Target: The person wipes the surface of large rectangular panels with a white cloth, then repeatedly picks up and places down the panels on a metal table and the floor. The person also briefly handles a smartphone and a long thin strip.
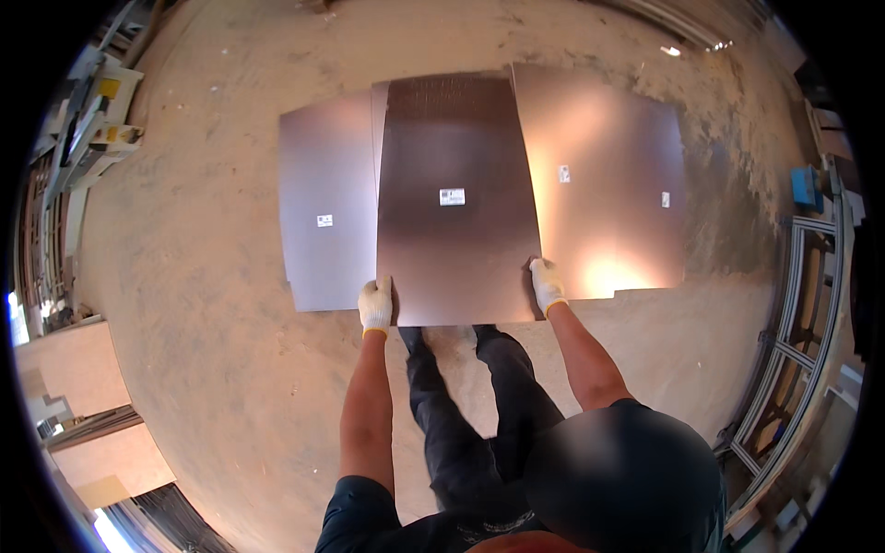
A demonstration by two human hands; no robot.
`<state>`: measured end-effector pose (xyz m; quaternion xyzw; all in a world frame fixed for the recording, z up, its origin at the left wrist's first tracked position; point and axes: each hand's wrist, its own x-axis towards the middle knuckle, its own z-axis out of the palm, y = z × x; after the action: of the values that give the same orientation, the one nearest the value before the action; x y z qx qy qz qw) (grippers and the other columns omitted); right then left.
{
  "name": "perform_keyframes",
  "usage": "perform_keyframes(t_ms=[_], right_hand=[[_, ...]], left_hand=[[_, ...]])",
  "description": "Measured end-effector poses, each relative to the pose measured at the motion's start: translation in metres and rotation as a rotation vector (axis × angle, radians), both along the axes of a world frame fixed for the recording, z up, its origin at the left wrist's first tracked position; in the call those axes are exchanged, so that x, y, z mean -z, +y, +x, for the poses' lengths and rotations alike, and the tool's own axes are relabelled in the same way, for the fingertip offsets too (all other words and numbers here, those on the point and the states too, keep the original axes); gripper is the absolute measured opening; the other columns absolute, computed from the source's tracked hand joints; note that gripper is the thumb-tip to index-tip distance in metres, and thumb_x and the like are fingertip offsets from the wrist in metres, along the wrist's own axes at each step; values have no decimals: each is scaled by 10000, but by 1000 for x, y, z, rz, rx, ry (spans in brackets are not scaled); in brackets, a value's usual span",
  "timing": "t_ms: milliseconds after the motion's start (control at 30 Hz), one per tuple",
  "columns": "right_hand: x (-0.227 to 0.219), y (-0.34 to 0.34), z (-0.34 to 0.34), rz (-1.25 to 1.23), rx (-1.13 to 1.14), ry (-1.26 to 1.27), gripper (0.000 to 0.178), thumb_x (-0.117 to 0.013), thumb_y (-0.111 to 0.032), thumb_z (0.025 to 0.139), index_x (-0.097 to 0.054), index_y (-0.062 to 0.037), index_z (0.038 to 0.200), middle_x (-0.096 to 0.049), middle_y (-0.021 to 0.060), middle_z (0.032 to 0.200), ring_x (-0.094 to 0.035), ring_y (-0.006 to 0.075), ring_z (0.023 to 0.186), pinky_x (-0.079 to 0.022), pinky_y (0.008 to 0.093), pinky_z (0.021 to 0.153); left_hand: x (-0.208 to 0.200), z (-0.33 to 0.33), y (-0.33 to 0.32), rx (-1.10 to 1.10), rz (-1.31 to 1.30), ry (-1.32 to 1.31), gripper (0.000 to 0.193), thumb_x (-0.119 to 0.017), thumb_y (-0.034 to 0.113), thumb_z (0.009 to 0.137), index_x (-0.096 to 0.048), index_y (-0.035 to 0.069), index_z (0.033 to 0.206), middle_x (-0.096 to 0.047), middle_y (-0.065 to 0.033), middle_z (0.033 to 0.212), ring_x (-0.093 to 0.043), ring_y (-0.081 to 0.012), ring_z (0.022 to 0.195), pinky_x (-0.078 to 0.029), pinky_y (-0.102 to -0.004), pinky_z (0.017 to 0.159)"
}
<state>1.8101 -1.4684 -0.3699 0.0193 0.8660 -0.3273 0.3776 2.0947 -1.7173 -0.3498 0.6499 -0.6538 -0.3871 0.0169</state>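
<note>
A dark brown, shiny flat sheet [456, 253] with a white label near its middle stretches out in front of me. My left hand [376, 306], in a white knit glove with a yellow cuff, grips the sheet's left edge near its close corner. On the opposite edge, my right hand [548, 284] holds on in a matching glove, fingers partly hidden. Under or beside it to the left is a greyish labelled sheet [323, 170]. To the right, reflective coppery sheeting [608, 138] bears two small labels; whether that is one piece or several overlapping, I cannot tell.
A tan, stained floor [212, 230] surrounds the sheets. Long stock and board-like pieces [74, 369] line the left side. At the right stand a metal frame [793, 313] and a blue container [807, 187]. My legs are just behind the held sheet's near edge.
</note>
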Motion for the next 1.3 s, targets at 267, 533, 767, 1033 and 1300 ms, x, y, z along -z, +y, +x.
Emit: perform_keyframes(t_ms=[267, 533, 767, 1033, 1300], right_hand=[[148, -37, 4, 296, -290, 72, 577, -556, -397, 918, -523, 52, 1280, -601, 259, 1248, -586, 395, 1137, -460, 461, 967], [113, 39, 131, 225, -554, -125, 562, -580, -383, 910, -510, -45, 1353, -559, 214, 1346, -544, 379, 1230, -438, 470, 1015], [53, 111, 223, 39, 68, -606, 388, -583, -210, 924, -587, -14, 1259, -674, 155, 1189, -651, 226, 1103, -497, 327, 947], [5, 89, 251, 36, -292, -169, 436, -599, -231, 911, -561, -26, 1295, -559, 210, 1337, -530, 318, 1247, -411, 416, 1052], [-13, 163, 365, -198, 586, 184, 457, -483, -365, 979, -587, -25, 1266, -601, 218, 1291, -548, 317, 1240, -411, 427, 1054]], left_hand=[[166, 2, -45, 298, 229, -233, 538, -456, 492, 955, -620, 10, 1130, -665, -265, 1059, -601, -455, 1063, -461, -488, 934], [213, -65, -72, 231, 81, -276, 640, -545, 494, 905, -467, 66, 1374, -577, -270, 1298, -536, -433, 1221, -428, -461, 1031], [230, -80, -81, 431, 251, -150, 619, -570, 489, 893, -473, 63, 1331, -598, -220, 1297, -566, -411, 1191, -439, -438, 999], [228, -14, -33, 1047, 74, -30, 600, -526, 481, 972, -549, -12, 1313, -606, -155, 1311, -568, -272, 1199, -421, -376, 1011], [16, 73, 323, 188, 1409, 191, 570, -536, 504, 963, -572, 38, 1289, -616, -94, 1213, -550, -188, 1187, -417, -332, 1009]])
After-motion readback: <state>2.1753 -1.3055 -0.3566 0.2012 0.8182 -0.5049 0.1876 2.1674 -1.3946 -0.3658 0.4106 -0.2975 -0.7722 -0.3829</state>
